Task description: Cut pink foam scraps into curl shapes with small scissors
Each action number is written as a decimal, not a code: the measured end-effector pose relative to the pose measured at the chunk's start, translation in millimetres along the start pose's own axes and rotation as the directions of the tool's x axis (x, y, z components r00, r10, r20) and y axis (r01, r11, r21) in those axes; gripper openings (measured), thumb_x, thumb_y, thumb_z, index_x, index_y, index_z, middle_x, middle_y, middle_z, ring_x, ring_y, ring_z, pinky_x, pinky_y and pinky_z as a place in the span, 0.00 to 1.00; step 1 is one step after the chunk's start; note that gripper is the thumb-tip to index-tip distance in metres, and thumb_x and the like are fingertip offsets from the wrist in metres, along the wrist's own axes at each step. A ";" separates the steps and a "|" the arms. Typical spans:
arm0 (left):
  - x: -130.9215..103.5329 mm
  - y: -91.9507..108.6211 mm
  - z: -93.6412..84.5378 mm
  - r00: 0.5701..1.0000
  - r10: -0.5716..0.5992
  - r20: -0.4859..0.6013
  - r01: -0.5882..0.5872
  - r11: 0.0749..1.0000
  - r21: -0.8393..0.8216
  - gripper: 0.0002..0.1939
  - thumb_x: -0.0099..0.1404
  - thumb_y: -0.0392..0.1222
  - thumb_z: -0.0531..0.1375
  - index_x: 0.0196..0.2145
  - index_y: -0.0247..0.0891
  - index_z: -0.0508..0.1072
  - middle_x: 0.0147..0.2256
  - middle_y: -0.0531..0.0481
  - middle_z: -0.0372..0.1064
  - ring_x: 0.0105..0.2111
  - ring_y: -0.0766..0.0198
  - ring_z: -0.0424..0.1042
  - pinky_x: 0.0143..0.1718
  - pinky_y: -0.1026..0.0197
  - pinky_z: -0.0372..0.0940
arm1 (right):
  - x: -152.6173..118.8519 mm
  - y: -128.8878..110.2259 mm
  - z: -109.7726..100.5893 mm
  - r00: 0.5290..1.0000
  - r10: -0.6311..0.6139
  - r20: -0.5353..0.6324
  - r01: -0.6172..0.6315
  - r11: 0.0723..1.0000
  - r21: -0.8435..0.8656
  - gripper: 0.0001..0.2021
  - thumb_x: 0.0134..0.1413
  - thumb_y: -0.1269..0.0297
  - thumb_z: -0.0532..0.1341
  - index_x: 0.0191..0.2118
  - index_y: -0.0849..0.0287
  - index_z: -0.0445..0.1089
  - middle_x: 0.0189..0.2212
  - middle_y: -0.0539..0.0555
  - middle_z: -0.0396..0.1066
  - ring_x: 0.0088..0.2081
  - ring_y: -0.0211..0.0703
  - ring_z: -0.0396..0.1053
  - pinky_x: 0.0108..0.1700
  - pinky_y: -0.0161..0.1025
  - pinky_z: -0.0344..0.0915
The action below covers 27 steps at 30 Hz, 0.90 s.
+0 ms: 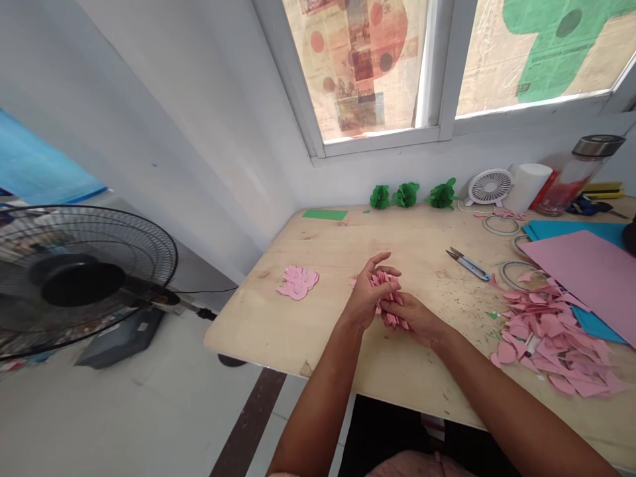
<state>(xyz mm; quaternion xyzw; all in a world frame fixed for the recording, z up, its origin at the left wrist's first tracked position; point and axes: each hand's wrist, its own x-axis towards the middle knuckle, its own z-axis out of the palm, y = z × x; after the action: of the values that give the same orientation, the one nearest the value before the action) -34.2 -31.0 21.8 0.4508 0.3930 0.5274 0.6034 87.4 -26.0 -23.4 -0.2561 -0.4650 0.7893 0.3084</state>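
Over the middle of the wooden table, my left hand and my right hand are closed around a bundle of pink paper pieces. The bundle's edges show as many thin layers between the fingers. My left index finger points up and away from the paper. Left of the hands, a flat stack of pink scalloped cutouts lies on the table. Thread snips with blue handles rest to the right, beyond my right hand.
Pink paper scraps are heaped on the table's right side, by blue and pink sheets. Three green paper shapes, a small white fan and a bottle line the wall. A large fan stands left.
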 end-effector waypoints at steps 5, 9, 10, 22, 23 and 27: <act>-3.4 -3.3 3.4 0.995 0.086 -0.045 -0.073 0.969 0.236 0.41 0.47 0.34 0.65 0.57 0.49 0.54 0.39 0.51 0.63 0.26 0.74 0.63 0.31 0.67 0.62 | 2.6 5.3 -1.7 0.999 -0.008 -0.035 0.008 1.000 -0.010 0.16 0.45 0.55 0.64 0.20 0.60 0.62 0.13 0.46 0.59 0.18 0.33 0.55 0.22 0.34 0.51; -0.4 -5.3 5.3 0.986 0.104 -0.134 -0.075 0.976 0.205 0.38 0.48 0.30 0.59 0.56 0.47 0.55 0.36 0.52 0.63 0.24 0.75 0.62 0.27 0.69 0.60 | 0.6 0.6 1.2 1.000 -0.002 -0.007 0.003 0.999 0.050 0.12 0.45 0.58 0.65 0.23 0.60 0.64 0.15 0.46 0.59 0.19 0.33 0.56 0.23 0.34 0.52; 0.7 -4.9 5.0 0.986 0.086 -0.141 -0.063 0.985 0.162 0.37 0.48 0.29 0.58 0.56 0.47 0.56 0.36 0.52 0.63 0.24 0.75 0.62 0.27 0.69 0.60 | -0.4 -1.5 2.0 1.000 0.002 0.003 -0.002 0.998 0.060 0.11 0.45 0.59 0.64 0.25 0.60 0.65 0.17 0.47 0.61 0.20 0.33 0.57 0.24 0.34 0.53; 10.7 -2.7 -5.7 1.000 -0.010 0.024 0.014 0.980 -0.201 0.40 0.44 0.25 0.51 0.56 0.46 0.56 0.37 0.52 0.65 0.26 0.73 0.67 0.36 0.62 0.63 | -7.8 -11.7 1.2 0.996 0.058 0.069 -0.073 0.967 0.243 0.10 0.48 0.59 0.63 0.33 0.60 0.68 0.25 0.51 0.65 0.25 0.35 0.61 0.30 0.35 0.59; 11.3 -2.7 -5.9 1.000 -0.010 0.029 0.016 0.976 -0.218 0.40 0.44 0.25 0.51 0.56 0.46 0.56 0.36 0.52 0.65 0.26 0.73 0.67 0.36 0.61 0.63 | -7.8 -11.9 1.5 0.997 0.052 0.059 -0.065 0.965 0.256 0.10 0.48 0.59 0.62 0.33 0.60 0.68 0.26 0.51 0.65 0.26 0.36 0.62 0.29 0.35 0.59; 12.7 -2.8 -5.3 1.000 -0.019 0.024 0.024 0.965 -0.261 0.40 0.44 0.25 0.52 0.56 0.45 0.56 0.35 0.52 0.65 0.25 0.73 0.67 0.37 0.60 0.63 | -7.2 -10.0 1.9 0.999 0.041 0.035 -0.049 0.966 0.254 0.11 0.50 0.57 0.61 0.33 0.61 0.69 0.26 0.52 0.66 0.26 0.36 0.63 0.29 0.35 0.61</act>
<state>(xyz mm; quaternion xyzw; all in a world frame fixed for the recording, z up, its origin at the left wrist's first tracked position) -36.8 -17.9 17.5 0.3687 0.3187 0.5631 0.6674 93.5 -28.6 -12.8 -0.2134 -0.3585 0.8529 0.3138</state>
